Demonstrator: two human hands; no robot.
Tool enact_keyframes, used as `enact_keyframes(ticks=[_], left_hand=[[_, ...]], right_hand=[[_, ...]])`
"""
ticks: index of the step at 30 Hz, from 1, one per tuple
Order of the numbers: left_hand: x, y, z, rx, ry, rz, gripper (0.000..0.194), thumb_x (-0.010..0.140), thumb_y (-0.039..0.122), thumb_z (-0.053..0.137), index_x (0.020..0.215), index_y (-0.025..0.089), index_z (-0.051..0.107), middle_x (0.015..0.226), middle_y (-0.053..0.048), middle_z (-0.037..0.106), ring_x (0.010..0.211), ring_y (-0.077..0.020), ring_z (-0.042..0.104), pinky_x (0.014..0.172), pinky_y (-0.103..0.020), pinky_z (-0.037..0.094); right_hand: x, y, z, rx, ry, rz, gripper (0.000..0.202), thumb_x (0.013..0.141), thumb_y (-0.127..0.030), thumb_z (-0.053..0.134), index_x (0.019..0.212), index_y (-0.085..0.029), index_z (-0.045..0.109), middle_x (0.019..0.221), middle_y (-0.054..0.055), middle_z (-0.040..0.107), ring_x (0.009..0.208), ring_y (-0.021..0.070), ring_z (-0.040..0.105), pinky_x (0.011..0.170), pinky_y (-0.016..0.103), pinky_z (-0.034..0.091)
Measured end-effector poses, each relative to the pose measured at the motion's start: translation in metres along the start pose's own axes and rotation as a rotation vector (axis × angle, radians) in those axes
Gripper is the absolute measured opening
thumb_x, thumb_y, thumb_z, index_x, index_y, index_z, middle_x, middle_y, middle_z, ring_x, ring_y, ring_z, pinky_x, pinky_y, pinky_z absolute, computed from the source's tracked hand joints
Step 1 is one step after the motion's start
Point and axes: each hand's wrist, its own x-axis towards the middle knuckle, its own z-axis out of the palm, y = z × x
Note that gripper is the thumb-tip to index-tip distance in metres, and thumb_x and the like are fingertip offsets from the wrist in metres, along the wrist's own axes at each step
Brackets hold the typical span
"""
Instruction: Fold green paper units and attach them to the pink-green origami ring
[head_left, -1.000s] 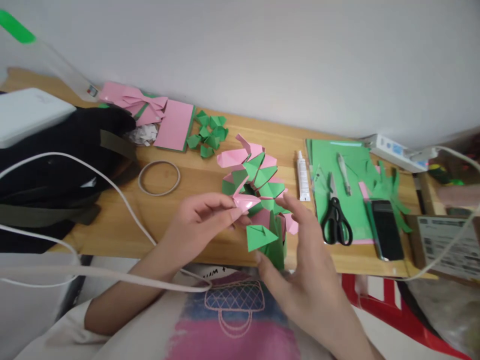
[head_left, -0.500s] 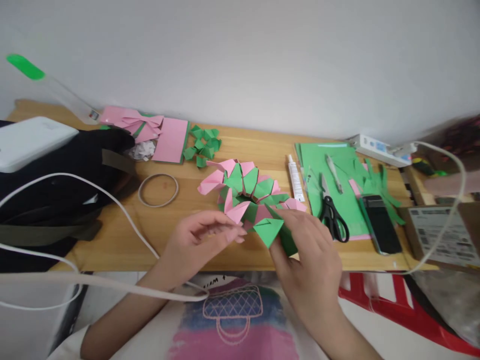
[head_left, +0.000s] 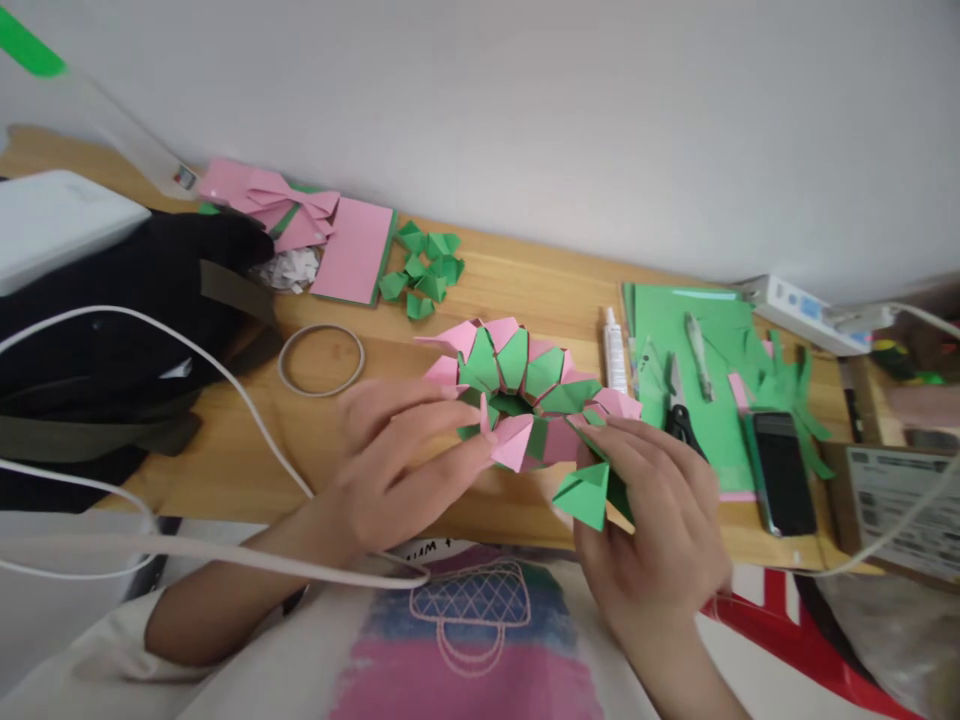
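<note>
A ring of folded pink and green paper (head_left: 513,360) stands in front of me, its folded points fanned around a dark hole. My left hand (head_left: 409,465) is at its left side, fingers closed around a pink folded point at the near edge. At the right end, my right hand (head_left: 652,510) grips the ring's green part between thumb and fingers. A green folded flap (head_left: 586,495) sticks out from that grip toward my left. My right fingers cover part of the ring there.
Behind the ring lie small green folded pieces (head_left: 426,268) and pink paper (head_left: 355,250). A tape-like hoop (head_left: 321,360) is at the left. To the right are a glue tube (head_left: 615,350), scissors (head_left: 679,410), green sheets (head_left: 660,310) and a phone (head_left: 784,475). A white cable (head_left: 225,370) crosses the left.
My left hand has moved up against the ring and closed on its near pink point. The view has shifted, and the ring and right hand now sit further right.
</note>
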Motion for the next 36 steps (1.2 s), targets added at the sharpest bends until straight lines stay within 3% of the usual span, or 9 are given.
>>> enact_keyframes(ticks=[3, 10, 16, 20, 26, 36], left_hand=[[0.014, -0.002, 0.002, 0.088, 0.001, 0.184, 0.013, 0.082, 0.016, 0.073, 0.09, 0.026, 0.068, 0.09, 0.004, 0.076, 0.093, -0.0182, 0.067, 0.079, -0.035, 0.05], [0.03, 0.003, 0.007, -0.064, -0.006, 0.153, 0.01, 0.09, 0.015, 0.065, 0.084, 0.023, 0.062, 0.087, 0.004, 0.076, 0.096, -0.0144, 0.066, 0.088, -0.035, 0.048], [0.036, 0.008, 0.004, -0.071, -0.132, 0.117, 0.01, 0.094, 0.016, 0.06, 0.086, 0.02, 0.063, 0.091, 0.001, 0.077, 0.096, -0.0142, 0.069, 0.091, -0.034, 0.051], [0.041, 0.002, 0.004, -0.032, -0.159, 0.211, 0.004, 0.088, 0.016, 0.067, 0.086, 0.019, 0.066, 0.09, 0.002, 0.078, 0.093, -0.0158, 0.069, 0.089, -0.032, 0.052], [0.044, -0.009, 0.013, -0.051, -0.145, 0.157, 0.007, 0.09, 0.021, 0.062, 0.086, 0.023, 0.067, 0.09, 0.001, 0.076, 0.087, -0.018, 0.068, 0.09, -0.036, 0.052], [0.046, -0.01, 0.021, -0.02, -0.186, 0.183, 0.016, 0.096, 0.017, 0.051, 0.089, 0.018, 0.065, 0.09, -0.003, 0.074, 0.087, -0.0177, 0.066, 0.092, -0.036, 0.048]], right_hand=[[0.001, 0.002, 0.001, -0.02, 0.043, -0.02, 0.034, 0.079, -0.001, 0.055, 0.107, -0.019, 0.064, 0.091, 0.008, 0.075, 0.092, 0.0268, 0.068, 0.08, 0.042, 0.049], [-0.002, 0.007, 0.0, 0.01, 0.049, -0.021, 0.042, 0.078, 0.002, 0.055, 0.111, -0.02, 0.067, 0.095, 0.007, 0.075, 0.092, 0.0272, 0.069, 0.079, 0.043, 0.051], [0.0, 0.01, -0.002, 0.008, 0.041, -0.032, 0.045, 0.077, 0.001, 0.06, 0.113, -0.025, 0.067, 0.096, 0.005, 0.076, 0.09, 0.0274, 0.07, 0.077, 0.044, 0.051], [0.004, 0.014, -0.006, 0.053, 0.004, 0.021, 0.039, 0.079, -0.003, 0.059, 0.111, -0.025, 0.067, 0.093, 0.004, 0.075, 0.09, 0.0268, 0.07, 0.079, 0.044, 0.051], [0.007, 0.022, -0.009, 0.092, -0.038, 0.119, 0.034, 0.082, -0.005, 0.055, 0.107, -0.025, 0.067, 0.092, 0.002, 0.074, 0.093, 0.0235, 0.068, 0.082, 0.04, 0.05], [0.025, 0.018, 0.0, -0.11, -0.054, 0.004, 0.028, 0.081, -0.004, 0.055, 0.1, -0.022, 0.067, 0.085, 0.001, 0.076, 0.088, 0.0213, 0.069, 0.083, 0.039, 0.044]])
